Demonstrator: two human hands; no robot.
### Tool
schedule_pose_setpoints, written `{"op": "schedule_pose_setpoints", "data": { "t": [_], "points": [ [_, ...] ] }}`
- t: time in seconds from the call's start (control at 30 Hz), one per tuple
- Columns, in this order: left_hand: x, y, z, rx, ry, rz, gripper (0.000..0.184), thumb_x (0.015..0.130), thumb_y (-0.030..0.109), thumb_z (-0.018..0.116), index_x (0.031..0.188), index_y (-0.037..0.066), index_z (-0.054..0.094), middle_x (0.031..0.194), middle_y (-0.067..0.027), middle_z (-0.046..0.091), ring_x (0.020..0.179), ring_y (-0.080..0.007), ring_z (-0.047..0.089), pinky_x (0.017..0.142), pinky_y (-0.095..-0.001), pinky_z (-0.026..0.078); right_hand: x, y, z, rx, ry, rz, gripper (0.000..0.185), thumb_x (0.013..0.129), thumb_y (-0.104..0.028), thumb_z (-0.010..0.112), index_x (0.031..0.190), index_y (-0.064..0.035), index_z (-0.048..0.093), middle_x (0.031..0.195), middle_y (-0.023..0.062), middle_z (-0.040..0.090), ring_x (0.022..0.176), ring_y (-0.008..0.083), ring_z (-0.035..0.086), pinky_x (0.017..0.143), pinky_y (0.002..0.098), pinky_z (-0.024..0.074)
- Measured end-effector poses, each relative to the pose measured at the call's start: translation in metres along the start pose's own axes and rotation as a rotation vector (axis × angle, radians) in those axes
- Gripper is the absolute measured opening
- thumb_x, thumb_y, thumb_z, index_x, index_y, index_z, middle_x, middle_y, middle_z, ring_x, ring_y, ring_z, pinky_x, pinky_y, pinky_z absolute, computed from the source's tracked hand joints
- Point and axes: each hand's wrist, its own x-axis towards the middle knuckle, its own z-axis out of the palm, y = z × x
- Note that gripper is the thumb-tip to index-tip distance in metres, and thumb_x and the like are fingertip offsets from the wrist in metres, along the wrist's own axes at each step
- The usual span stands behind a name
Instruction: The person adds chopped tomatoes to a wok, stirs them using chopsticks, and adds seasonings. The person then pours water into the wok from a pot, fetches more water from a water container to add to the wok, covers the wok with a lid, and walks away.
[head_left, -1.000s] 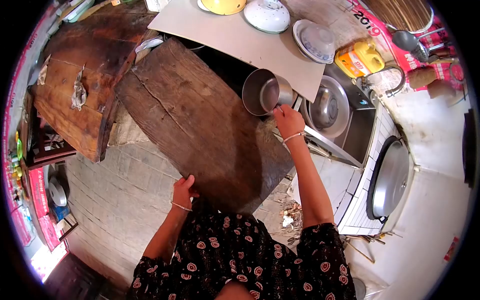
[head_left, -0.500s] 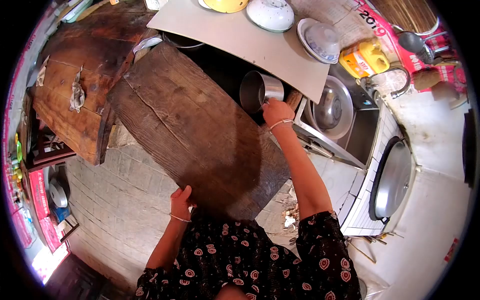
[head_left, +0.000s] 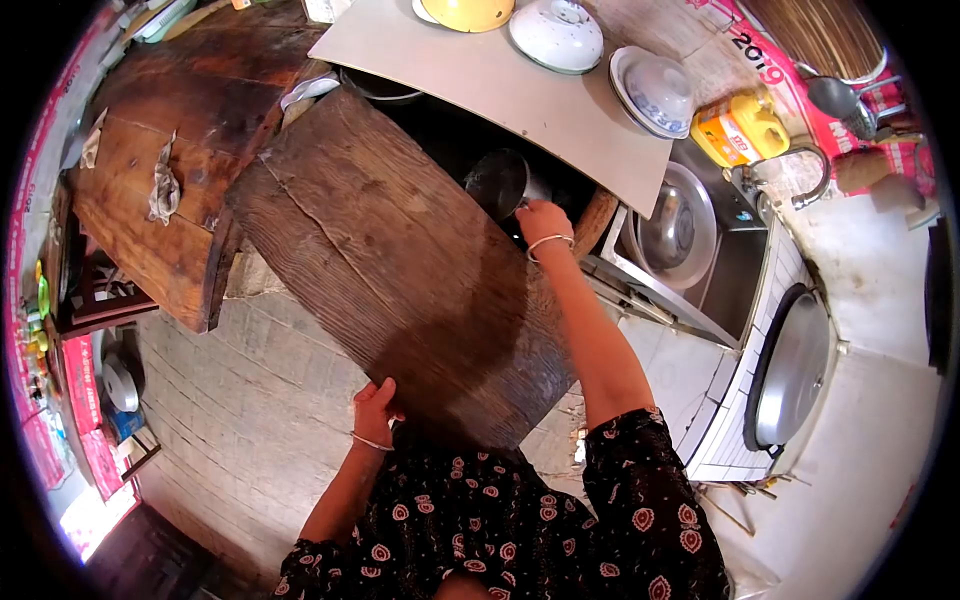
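A large dark wooden board [head_left: 390, 260] lies slanted in front of me, with a damp-looking dark patch near its lower right end. My left hand [head_left: 374, 410] grips the board's near left edge, thumb on top. My right hand [head_left: 545, 222] is closed round the handle of a metal pot [head_left: 497, 184]. The pot is tilted, its dark mouth facing left, down in the dark opening between the board and the pale panel [head_left: 500, 75]. Part of the pot lies in shadow, and what is below it is hidden.
Beyond the opening sit a yellow bowl [head_left: 470, 12], a white lidded bowl [head_left: 556, 36] and stacked bowls [head_left: 655, 92]. On the right are a yellow jug [head_left: 740, 130], a faucet [head_left: 815, 175], a sink with a metal basin [head_left: 675, 228] and a large lid [head_left: 793, 370]. A wooden table [head_left: 150, 200] stands left.
My right hand has moved the pot down and left, from above the board's far edge into the dark opening. My left hand keeps its hold on the board. The view has shifted slightly.
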Motion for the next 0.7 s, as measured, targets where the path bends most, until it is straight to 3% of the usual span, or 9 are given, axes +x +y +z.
{"op": "schedule_pose_setpoints", "data": {
  "t": [0.07, 0.1, 0.33, 0.53, 0.7],
  "points": [
    [0.0, 0.0, -0.001, 0.006, -0.006, -0.001, 0.018, 0.084, 0.024, 0.06, 0.089, 0.006, 0.06, 0.078, -0.0036, 0.064, 0.057, -0.0122, 0.056, 0.044, -0.0257, 0.041, 0.01, 0.024, 0.002, 0.165, 0.007, -0.053, 0.028, 0.077, -0.032, 0.059, 0.074, -0.0047, 0.064, 0.074, 0.0148, 0.063, 0.072, 0.0309, 0.061, 0.064, 0.0376, 0.0472],
    [0.001, -0.001, -0.001, 0.01, -0.011, -0.002, 0.019, 0.084, 0.024, 0.06, 0.089, 0.006, 0.06, 0.078, -0.0036, 0.064, 0.057, -0.0123, 0.056, 0.045, -0.0258, 0.041, 0.014, 0.035, -0.001, 0.24, -0.122, -0.018, 0.031, 0.079, -0.033, 0.055, 0.079, -0.0033, 0.064, 0.088, 0.0189, 0.062, 0.086, 0.0374, 0.058, 0.076, 0.0429, 0.047],
    [0.002, -0.001, -0.002, 0.003, -0.033, 0.0, 0.022, 0.084, 0.026, 0.06, 0.093, 0.006, 0.06, 0.081, -0.0031, 0.064, 0.059, -0.0121, 0.057, 0.043, -0.0252, 0.041, -0.008, 0.043, -0.056, 0.179, -0.046, -0.221, 0.03, 0.076, -0.031, 0.057, 0.071, -0.0015, 0.06, 0.072, 0.0192, 0.058, 0.073, 0.0364, 0.057, 0.065, 0.0442, 0.044],
    [0.008, -0.006, -0.007, 0.005, -0.078, -0.03, 0.027, 0.086, 0.027, 0.058, 0.099, 0.004, 0.058, 0.087, -0.0048, 0.065, 0.067, -0.0138, 0.061, 0.047, -0.0265, 0.046, -0.013, 0.067, -0.085, 0.385, -0.135, -0.071, 0.029, 0.074, -0.03, 0.058, 0.07, -0.0015, 0.059, 0.066, 0.0167, 0.056, 0.064, 0.0316, 0.055, 0.06, 0.0395, 0.0415],
    [0.018, -0.007, 0.003, -0.009, -0.117, -0.064, 0.028, 0.087, 0.026, 0.056, 0.104, 0.003, 0.057, 0.093, -0.0071, 0.065, 0.075, -0.0171, 0.064, 0.053, -0.0308, 0.051, -0.04, 0.068, -0.123, 0.775, -0.209, 0.023, 0.023, 0.079, -0.022, 0.061, 0.067, -0.003, 0.056, 0.056, -0.0005, 0.047, 0.053, 0.0099, 0.044, 0.049, 0.026, 0.0332]
  ]
}}
